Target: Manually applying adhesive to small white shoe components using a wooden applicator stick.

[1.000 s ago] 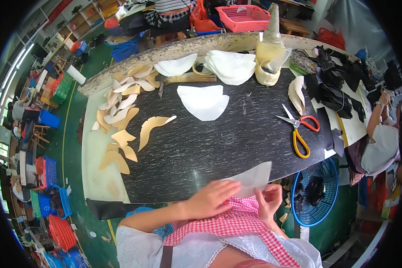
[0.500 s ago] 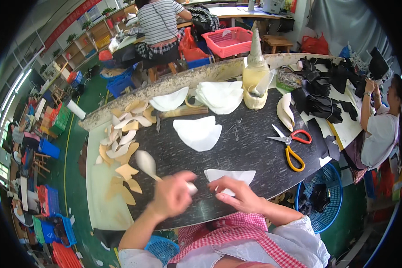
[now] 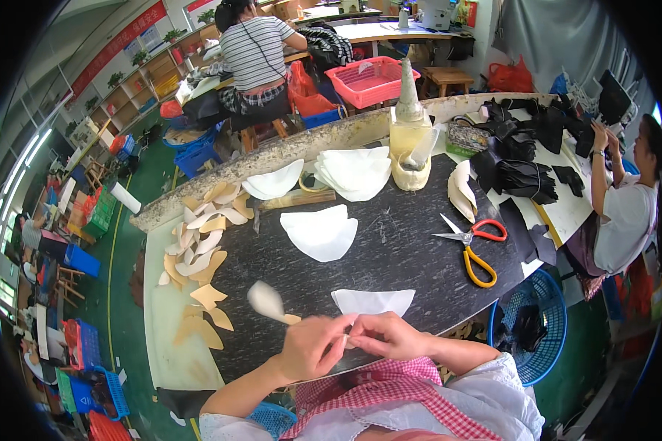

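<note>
At the near edge of the table my left hand (image 3: 310, 347) is closed, with a pale paddle-shaped piece (image 3: 266, 300) sticking out past its knuckles, its rounded end blurred. My right hand (image 3: 391, 335) meets it, thumb and fingers pinched together. A small pale bit shows where the fingertips touch, too small to name. Just beyond my right hand a white fan-shaped sheet (image 3: 374, 301) lies flat, its lower edge partly covered by fingers. Farther off, white cut sheets (image 3: 320, 234) lie on the black tabletop (image 3: 390, 250). Open scissors (image 3: 469, 242) rest to the right.
Tan and cream cut pieces (image 3: 206, 242) spread along the left. Behind stand another stack of white sheets (image 3: 354, 173) and a cone-topped container (image 3: 410, 121). Black pieces (image 3: 526, 180) pile at the right, above a blue basket (image 3: 541, 323). A co-worker (image 3: 629, 198) sits beyond.
My hands have come together, the left moving right and down until its fingertips meet the right's. The pale paddle-shaped piece has moved right and down with it. The view has shifted slightly.
</note>
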`<action>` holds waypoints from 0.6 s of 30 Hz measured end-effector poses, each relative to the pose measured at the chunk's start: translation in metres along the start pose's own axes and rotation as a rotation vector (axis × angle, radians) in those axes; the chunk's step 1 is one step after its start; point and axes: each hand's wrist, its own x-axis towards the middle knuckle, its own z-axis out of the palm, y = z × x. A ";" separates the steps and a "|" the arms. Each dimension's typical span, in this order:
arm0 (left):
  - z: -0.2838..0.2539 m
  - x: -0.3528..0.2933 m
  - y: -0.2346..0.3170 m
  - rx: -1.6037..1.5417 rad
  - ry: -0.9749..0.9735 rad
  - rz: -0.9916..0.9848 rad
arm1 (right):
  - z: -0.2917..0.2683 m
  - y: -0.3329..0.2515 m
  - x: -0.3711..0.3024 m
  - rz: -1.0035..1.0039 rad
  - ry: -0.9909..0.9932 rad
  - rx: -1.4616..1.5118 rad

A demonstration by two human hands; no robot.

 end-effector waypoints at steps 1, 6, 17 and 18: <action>-0.002 0.011 -0.001 0.055 0.176 0.087 | 0.004 0.005 0.000 -0.126 0.126 -0.029; -0.004 0.016 0.019 -0.160 0.152 0.183 | 0.014 -0.021 0.006 -0.265 0.140 0.151; -0.028 0.014 0.005 -0.677 -0.238 -0.283 | 0.016 -0.010 0.001 -0.193 0.251 0.196; -0.021 0.004 -0.009 -0.870 -0.142 -0.306 | 0.013 -0.009 0.002 -0.214 0.263 0.140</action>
